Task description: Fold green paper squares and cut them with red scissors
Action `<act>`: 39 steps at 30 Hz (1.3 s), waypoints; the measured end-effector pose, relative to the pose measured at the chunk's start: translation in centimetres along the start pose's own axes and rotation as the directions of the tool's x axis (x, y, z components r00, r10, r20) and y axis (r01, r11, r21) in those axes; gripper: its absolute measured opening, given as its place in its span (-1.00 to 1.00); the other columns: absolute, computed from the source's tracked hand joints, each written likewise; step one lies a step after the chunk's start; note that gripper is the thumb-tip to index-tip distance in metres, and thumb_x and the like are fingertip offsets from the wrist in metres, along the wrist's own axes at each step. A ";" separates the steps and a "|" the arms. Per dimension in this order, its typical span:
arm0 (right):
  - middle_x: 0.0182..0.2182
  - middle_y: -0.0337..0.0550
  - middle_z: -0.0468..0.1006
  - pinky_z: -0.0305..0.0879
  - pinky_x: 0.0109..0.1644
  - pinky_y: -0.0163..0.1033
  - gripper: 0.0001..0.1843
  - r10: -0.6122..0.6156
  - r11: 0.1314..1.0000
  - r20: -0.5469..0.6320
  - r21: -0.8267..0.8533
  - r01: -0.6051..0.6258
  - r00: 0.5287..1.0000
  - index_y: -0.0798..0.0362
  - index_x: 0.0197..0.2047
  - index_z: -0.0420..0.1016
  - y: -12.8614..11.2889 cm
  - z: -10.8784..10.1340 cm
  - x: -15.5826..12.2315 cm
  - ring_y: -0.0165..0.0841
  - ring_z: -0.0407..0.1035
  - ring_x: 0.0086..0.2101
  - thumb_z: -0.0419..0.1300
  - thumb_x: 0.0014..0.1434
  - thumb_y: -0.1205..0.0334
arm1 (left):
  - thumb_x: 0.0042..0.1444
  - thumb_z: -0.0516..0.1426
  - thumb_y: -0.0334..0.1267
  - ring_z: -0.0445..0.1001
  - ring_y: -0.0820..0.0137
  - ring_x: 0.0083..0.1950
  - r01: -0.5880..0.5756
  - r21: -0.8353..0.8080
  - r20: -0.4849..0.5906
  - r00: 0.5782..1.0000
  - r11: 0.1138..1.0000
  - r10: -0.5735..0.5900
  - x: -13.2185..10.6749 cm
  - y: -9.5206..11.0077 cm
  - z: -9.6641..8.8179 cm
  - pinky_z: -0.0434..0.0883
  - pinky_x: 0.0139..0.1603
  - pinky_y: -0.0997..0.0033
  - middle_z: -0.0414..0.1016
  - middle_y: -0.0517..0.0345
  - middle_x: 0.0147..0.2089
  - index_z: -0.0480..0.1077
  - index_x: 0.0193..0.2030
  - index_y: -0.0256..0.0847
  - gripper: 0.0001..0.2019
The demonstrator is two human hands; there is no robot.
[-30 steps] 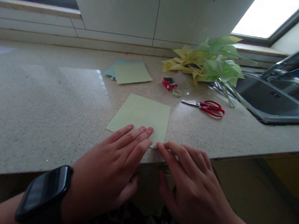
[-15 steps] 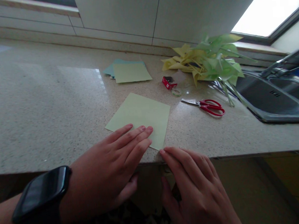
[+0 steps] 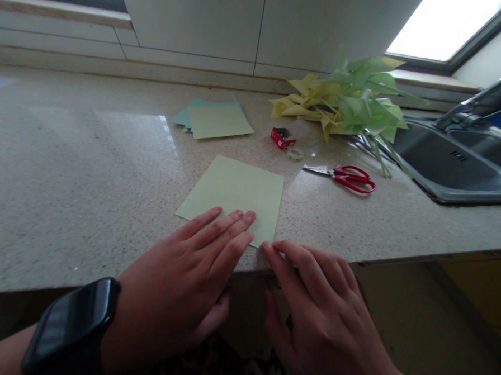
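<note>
A pale green square sheet of paper (image 3: 236, 191) lies flat on the speckled counter (image 3: 86, 179), near its front edge. My left hand (image 3: 188, 280), with a black watch on the wrist, rests flat with its fingers stretched out on the sheet's near corner. My right hand (image 3: 319, 301) lies just right of it at the counter's edge, fingers extended, its forefinger tip touching the sheet's nearest corner. Neither hand holds anything.
Further back lie a small stack of green and blue sheets (image 3: 217, 121), a little red box (image 3: 282, 138), a roll of clear tape (image 3: 295, 153), red-handled scissors (image 3: 346, 178) and a heap of folded yellow and green paper pinwheels (image 3: 347, 101). A steel sink (image 3: 455, 165) is at the right.
My right hand slid back a little from the paper's corner, then returned to touch it. The left hand and the sheet have stayed put.
</note>
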State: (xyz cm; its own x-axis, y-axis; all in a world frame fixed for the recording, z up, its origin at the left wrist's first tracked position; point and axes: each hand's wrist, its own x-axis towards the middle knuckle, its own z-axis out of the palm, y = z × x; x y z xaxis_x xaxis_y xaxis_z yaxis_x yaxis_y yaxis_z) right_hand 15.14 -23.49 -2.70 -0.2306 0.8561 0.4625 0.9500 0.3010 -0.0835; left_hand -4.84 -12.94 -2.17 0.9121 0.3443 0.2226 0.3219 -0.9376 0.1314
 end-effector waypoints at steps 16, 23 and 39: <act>0.15 0.01 0.49 0.14 0.10 0.04 -0.51 0.033 0.999 0.066 0.010 -0.034 0.997 0.23 0.26 0.41 0.2 0.7 0.3 -0.11 0.31 0.02 0.14 0.30 0.27 | 0.21 0.13 -0.29 0.07 0.13 0.52 0.009 -0.007 0.007 1.000 1.000 -0.009 0.0 0.1 0.1 0.06 0.53 -0.01 0.15 -0.14 0.50 0.13 0.42 -0.39 -0.35; 0.23 -0.01 0.42 0.14 0.13 0.03 -0.45 0.065 0.996 0.107 0.056 -0.071 0.992 0.18 0.31 0.38 0.4 0.6 0.7 -0.09 0.27 0.07 0.17 0.27 0.25 | 0.21 0.13 -0.30 0.08 0.13 0.52 0.009 -0.018 -0.002 1.000 1.000 -0.009 0.0 0.1 0.0 0.05 0.53 -0.02 0.16 -0.17 0.50 0.12 0.42 -0.41 -0.35; 0.11 0.01 0.57 0.22 0.07 -0.04 -0.61 -0.025 0.997 0.029 0.080 0.023 0.999 0.26 0.15 0.52 1.0 -0.6 0.3 -0.16 0.36 0.00 0.15 0.29 0.37 | 0.21 0.12 -0.29 0.05 0.15 0.53 0.013 0.027 -0.013 1.000 1.000 -0.012 -0.3 0.1 0.3 0.08 0.53 0.00 0.13 -0.14 0.51 0.20 0.38 -0.41 -0.40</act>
State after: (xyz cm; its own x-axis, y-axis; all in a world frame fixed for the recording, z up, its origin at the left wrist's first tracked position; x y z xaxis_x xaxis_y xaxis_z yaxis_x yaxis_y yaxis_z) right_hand 16.15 -23.18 -2.15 -0.2604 0.8602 0.4384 0.9246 0.3530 -0.1434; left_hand -5.00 -13.16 -2.46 0.9048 0.3564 0.2332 0.3401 -0.9341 0.1083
